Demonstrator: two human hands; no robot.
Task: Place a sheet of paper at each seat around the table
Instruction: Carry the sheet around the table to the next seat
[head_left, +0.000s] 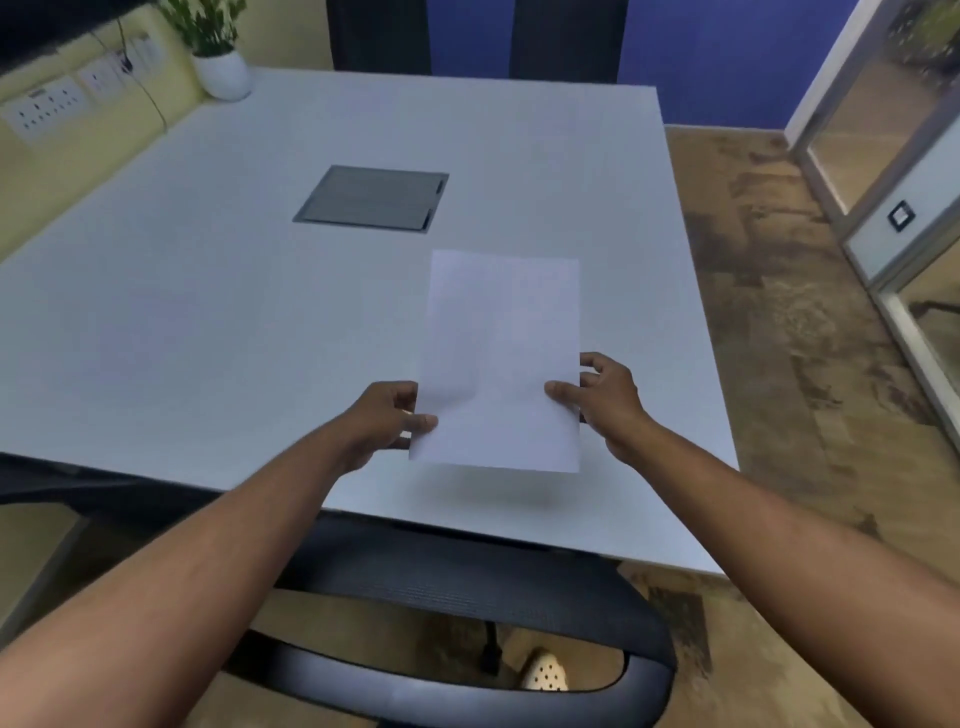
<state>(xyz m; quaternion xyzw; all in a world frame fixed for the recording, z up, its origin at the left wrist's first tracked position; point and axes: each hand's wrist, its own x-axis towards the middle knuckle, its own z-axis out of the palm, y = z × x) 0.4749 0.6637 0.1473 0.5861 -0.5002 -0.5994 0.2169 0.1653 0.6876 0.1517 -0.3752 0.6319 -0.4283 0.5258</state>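
I hold a white sheet of paper above the near part of the white table; its shadow falls on the tabletop near the front edge. My left hand pinches the sheet's lower left edge, thumb on top. My right hand grips the lower right edge, thumb on the paper. Whether it is one sheet or several I cannot tell. A black mesh chair stands tucked at the table's near edge, directly below my arms.
A grey cable hatch is set in the table's middle. A potted plant stands at the far left corner, beside wall sockets. Two dark chair backs rise beyond the far edge. Glass doors line the right.
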